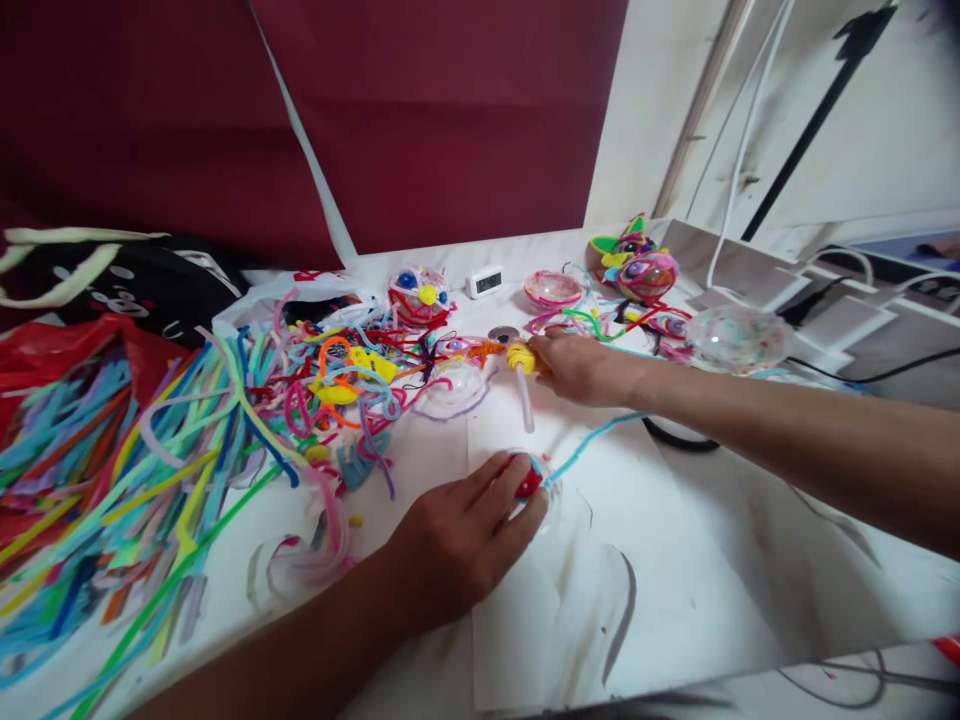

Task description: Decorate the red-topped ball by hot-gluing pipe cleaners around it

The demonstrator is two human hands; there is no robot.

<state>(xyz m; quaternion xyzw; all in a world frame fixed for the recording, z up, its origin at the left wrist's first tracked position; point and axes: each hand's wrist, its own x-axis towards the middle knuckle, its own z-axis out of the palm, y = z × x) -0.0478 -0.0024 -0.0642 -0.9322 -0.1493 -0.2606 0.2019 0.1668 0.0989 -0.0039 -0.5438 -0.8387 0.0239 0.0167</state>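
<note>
My left hand (469,545) rests low over the white sheet, its fingers closed about a small red piece with white dots (529,480) on what looks like a clear plastic dome (553,492). From there a light blue pipe cleaner (592,440) runs up and right, passing under my right forearm. Farther back, my right hand (570,365) is wrapped around a yellow glue gun (520,357); a translucent glue stick (527,402) pokes out of it towards me. My fingers hide the gun's handle. Left of it lies a clear dome edged with purple pipe cleaner (456,390).
Loose pipe cleaners (172,450) are heaped at left beside a black bag (127,285). Decorated balls (418,295), a small digital clock (484,283) and a pink-rimmed bowl (553,290) stand at the back. White chargers with cables (847,325) and a clear dome (739,338) are at right.
</note>
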